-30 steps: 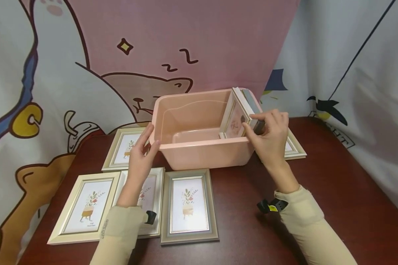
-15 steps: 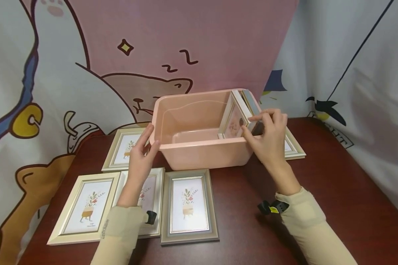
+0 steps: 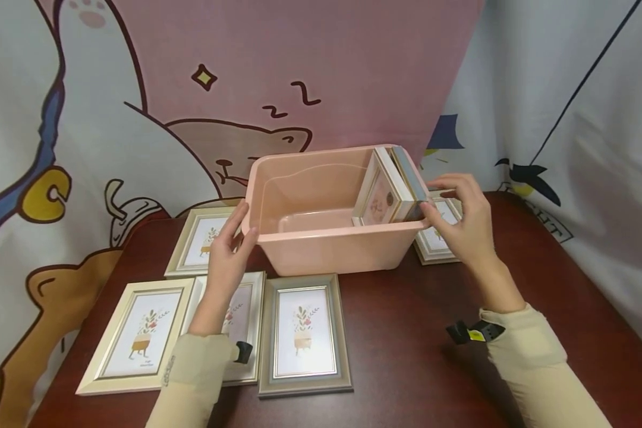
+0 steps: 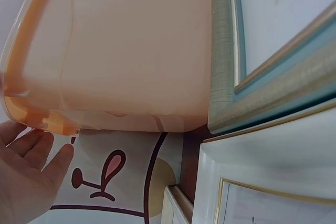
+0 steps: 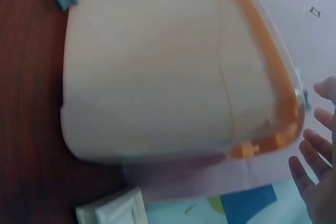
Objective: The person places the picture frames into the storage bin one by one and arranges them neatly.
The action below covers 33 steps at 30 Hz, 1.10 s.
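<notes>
A pink plastic bin point(image 3: 331, 249) stands on the table. At its right end, a white photo frame point(image 3: 382, 187) with a pinkish picture and a grey-blue-edged photo frame point(image 3: 409, 172) stand on edge, side by side. My left hand point(image 3: 230, 244) rests at the bin's left front corner; in the left wrist view, its fairly straight fingers point(image 4: 39, 148) touch the rim. My right hand point(image 3: 468, 223) is beside the right rim, thumb and fingers spread and holding nothing. In the right wrist view, that hand's fingers point(image 5: 312, 150) appear just off the rim.
A champagne photo frame point(image 3: 305, 336), a cream one point(image 3: 136, 336) and a silver-white one point(image 3: 251, 333), partly under my left arm, lie in front. Another cream frame point(image 3: 192, 241) lies behind left; one more point(image 3: 436, 238) lies right of the bin. A printed curtain point(image 3: 353, 71) hangs behind.
My right hand has let go of the white photo frame and moved right, to the bin's right rim. The frames inside now lean closer together. My left hand has stayed put.
</notes>
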Tool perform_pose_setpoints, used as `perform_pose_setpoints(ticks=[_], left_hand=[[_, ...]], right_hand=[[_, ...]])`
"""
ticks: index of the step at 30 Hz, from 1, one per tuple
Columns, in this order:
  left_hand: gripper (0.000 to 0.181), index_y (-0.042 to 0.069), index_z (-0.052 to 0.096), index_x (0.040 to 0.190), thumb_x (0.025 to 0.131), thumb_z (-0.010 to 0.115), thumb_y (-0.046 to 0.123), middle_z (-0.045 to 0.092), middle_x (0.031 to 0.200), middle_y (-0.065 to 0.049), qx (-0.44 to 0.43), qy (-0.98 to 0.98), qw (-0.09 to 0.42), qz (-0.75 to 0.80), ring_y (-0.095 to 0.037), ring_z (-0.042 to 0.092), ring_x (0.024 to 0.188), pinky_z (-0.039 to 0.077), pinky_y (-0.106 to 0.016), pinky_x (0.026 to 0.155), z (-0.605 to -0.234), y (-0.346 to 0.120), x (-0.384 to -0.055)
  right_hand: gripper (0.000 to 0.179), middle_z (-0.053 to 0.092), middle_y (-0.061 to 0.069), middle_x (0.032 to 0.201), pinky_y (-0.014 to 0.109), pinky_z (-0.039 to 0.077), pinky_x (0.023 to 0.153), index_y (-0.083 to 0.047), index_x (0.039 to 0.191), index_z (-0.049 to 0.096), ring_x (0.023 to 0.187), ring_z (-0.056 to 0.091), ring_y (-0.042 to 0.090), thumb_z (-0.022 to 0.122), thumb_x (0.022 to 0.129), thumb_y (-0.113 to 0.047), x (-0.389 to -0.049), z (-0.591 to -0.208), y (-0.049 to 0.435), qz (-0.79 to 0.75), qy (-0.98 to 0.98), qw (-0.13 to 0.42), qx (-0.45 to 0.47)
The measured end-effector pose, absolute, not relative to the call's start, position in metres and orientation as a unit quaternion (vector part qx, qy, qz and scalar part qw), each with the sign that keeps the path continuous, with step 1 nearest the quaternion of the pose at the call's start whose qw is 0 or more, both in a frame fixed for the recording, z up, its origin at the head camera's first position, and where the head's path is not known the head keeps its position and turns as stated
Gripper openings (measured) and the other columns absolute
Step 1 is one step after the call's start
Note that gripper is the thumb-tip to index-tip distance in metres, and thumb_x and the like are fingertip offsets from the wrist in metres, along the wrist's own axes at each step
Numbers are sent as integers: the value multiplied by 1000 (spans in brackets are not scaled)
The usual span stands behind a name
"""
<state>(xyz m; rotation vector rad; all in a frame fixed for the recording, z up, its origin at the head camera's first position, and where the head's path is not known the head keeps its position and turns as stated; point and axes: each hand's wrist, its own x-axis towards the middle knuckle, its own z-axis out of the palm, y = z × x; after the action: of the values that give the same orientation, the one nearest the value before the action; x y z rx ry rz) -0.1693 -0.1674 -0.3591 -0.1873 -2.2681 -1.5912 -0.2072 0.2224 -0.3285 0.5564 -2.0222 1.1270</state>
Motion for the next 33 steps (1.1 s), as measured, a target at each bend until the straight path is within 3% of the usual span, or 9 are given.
perform_pose_setpoints(ticks=[6, 11, 18, 20, 22, 25, 27, 33], left_hand=[[54, 16, 45, 151, 100, 60, 21, 39, 160, 2, -64, -803, 178, -565, -18, 33, 150, 36, -51, 119, -358, -167, -169], [53, 16, 45, 151, 100, 60, 20, 39, 160, 1, -62, -799, 183, -569, -17, 34, 150, 37, -50, 119, -359, -169, -169], [53, 14, 46, 150, 100, 60, 17, 40, 160, 1, -66, -795, 184, -574, -17, 34, 150, 36, -50, 119, -361, -168, -171], [53, 14, 45, 150, 100, 60, 18, 40, 160, 0, -67, -797, 184, -571, -17, 34, 150, 37, -50, 119, -360, -168, -171], [53, 14, 45, 150, 100, 60, 18, 40, 160, -1, -67, -800, 184, -568, -18, 33, 150, 37, -50, 119, -360, -168, -171], [53, 14, 45, 150, 100, 60, 18, 40, 160, -2, -65, -803, 187, -562, -18, 34, 150, 37, -50, 118, -359, -169, -170], [53, 15, 45, 151, 100, 60, 18, 40, 160, -1, -64, -805, 189, -559, -18, 34, 150, 37, -50, 119, -360, -169, -170], [53, 14, 45, 151, 100, 60, 19, 39, 160, 0, -67, -802, 188, -563, -19, 34, 150, 37, -51, 119, -360, -169, -170]], right_hand=[[31, 62, -9, 111, 6, 47, 88, 10, 116, 63, 103, 57, -6, 68, 86, 7, -218, -327, 246, 467, -793, 353, 168], [32, 62, -19, 108, 5, 47, 83, 3, 120, 64, 101, 60, -3, 68, 91, -8, -242, -333, 265, 492, -804, 316, 111], [34, 67, -2, 118, 7, 42, 81, -11, 121, 65, 102, 54, -7, 65, 96, -33, -275, -353, 291, 462, -849, 254, 37], [40, 64, 5, 125, 11, 42, 86, -10, 124, 64, 110, 56, 1, 62, 97, -40, -283, -359, 297, 446, -866, 226, 23], [48, 59, 12, 133, 24, 44, 97, -6, 130, 60, 119, 56, 16, 58, 98, -43, -290, -364, 304, 434, -879, 194, 20], [57, 46, 25, 146, 50, 36, 114, 1, 140, 49, 135, 42, 43, 54, 100, -40, -302, -372, 313, 428, -893, 131, 33], [62, 36, 31, 153, 64, 27, 116, 4, 147, 39, 140, 32, 50, 51, 102, -36, -310, -378, 319, 429, -899, 79, 39], [72, 4, 38, 160, 67, 9, 121, 7, 156, 3, 148, 6, 56, 46, 104, -20, -326, -393, 334, 389, -917, -85, 38]])
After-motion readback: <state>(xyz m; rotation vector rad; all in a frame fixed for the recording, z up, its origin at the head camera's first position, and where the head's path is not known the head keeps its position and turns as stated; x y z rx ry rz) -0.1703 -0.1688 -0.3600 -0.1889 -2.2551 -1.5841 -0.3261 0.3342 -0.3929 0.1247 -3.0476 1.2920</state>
